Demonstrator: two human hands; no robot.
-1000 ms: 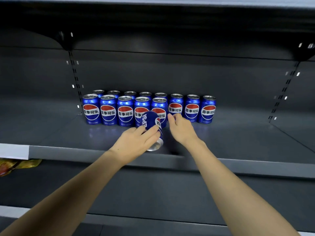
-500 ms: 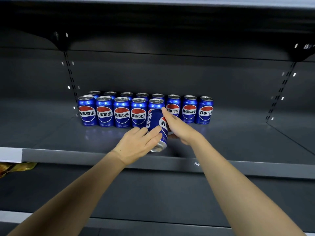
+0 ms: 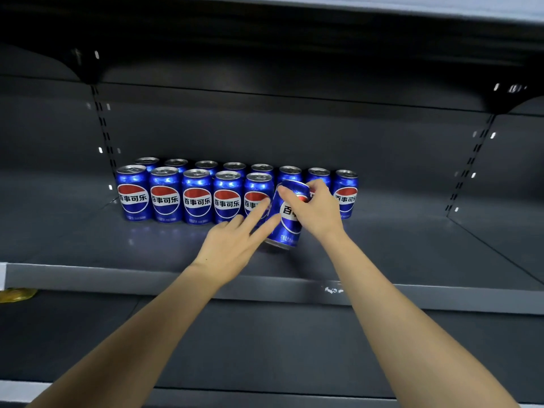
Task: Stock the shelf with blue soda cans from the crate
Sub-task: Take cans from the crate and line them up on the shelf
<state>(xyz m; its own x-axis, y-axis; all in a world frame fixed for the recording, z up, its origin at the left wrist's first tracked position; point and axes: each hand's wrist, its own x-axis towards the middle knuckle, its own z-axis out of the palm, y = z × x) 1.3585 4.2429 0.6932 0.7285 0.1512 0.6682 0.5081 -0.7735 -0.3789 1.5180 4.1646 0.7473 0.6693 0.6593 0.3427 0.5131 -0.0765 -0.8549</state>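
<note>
Several blue soda cans (image 3: 164, 198) stand in two rows on the dark grey shelf (image 3: 412, 248). One more blue can (image 3: 287, 228) is tilted just in front of the rows, to the right of the front row's last can. My right hand (image 3: 316, 209) grips this can around its top and side. My left hand (image 3: 235, 245) has its fingers stretched out, with the fingertips touching the can's left side. The crate is out of sight.
The shelf's front lip (image 3: 147, 282) runs across below my hands. Bare shelf floor lies to the right of the cans. A yellow package (image 3: 17, 294) shows at the far left on the level below. The upper shelf (image 3: 294, 13) overhangs.
The can passed from my left hand's grip to my right hand and turned from lying sideways toward upright, moving right and back toward the rows. My left fingers have straightened.
</note>
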